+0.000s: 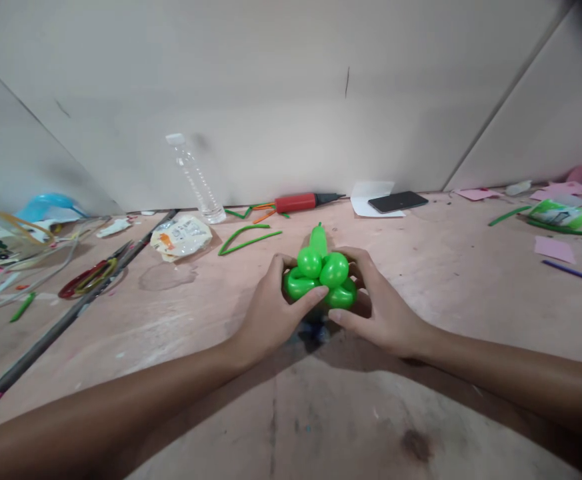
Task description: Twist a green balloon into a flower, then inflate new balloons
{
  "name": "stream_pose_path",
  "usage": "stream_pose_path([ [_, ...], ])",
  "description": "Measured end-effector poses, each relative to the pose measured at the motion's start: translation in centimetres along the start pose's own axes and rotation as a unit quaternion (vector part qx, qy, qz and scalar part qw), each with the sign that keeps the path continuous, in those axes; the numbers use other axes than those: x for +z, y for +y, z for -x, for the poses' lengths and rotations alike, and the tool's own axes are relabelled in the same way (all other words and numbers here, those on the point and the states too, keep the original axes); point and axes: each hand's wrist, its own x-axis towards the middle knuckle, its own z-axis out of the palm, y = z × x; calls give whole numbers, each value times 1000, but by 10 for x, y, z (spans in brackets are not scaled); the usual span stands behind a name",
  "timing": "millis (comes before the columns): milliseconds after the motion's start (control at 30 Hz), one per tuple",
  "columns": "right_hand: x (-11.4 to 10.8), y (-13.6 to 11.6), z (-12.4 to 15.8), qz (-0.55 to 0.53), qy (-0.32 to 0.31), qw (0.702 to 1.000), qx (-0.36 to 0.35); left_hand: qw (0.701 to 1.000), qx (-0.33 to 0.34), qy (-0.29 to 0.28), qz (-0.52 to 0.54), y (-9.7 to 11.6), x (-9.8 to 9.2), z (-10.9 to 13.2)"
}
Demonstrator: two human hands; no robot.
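Note:
Between my two hands is a green twisted balloon [334,269], made of round bubbles and curved loops, with a narrow tail end pointing away toward the wall. My left hand [281,293] grips its left loop, the thumb lying across the front. On the other side my right hand [373,297] is curled around the right loop, its thumb below the bubbles and its fingers partly hidden behind the balloon. A small dark shape under the balloon is too unclear to name.
Along the wall are a clear plastic bottle [198,180], a red balloon pump [295,202] and a black phone [398,201]. Uninflated green balloons [245,229] lie beyond my left hand. Scissors [91,277] rest far left; pink paper [555,249] and a green packet [561,214] lie right.

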Motion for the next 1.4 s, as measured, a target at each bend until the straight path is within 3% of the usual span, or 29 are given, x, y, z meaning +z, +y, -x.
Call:
stream_pose_path([
  [100,2,-2,0,-38,15,999,-5,1000,-22,14,15,0,-1,-3],
  [200,3,-3,0,-63,43,997,10,997,-50,-18,51,3,-1,-4],
  [333,2,-2,0,-49,61,997,6,996,-25,-49,75,5,0,-3],
  [633,-3,-1,-1,31,-2,996,-79,976,35,-95,192,2,-6,-2],
  [867,-1,-5,-2,18,12,998,-64,984,20,-68,163,5,-3,1],
  [1133,0,-5,0,65,-56,992,-90,998,43,-34,36,9,-5,-4],
  [1400,1,-5,1,85,-39,995,-35,997,72,-26,23,9,-2,-3],
])
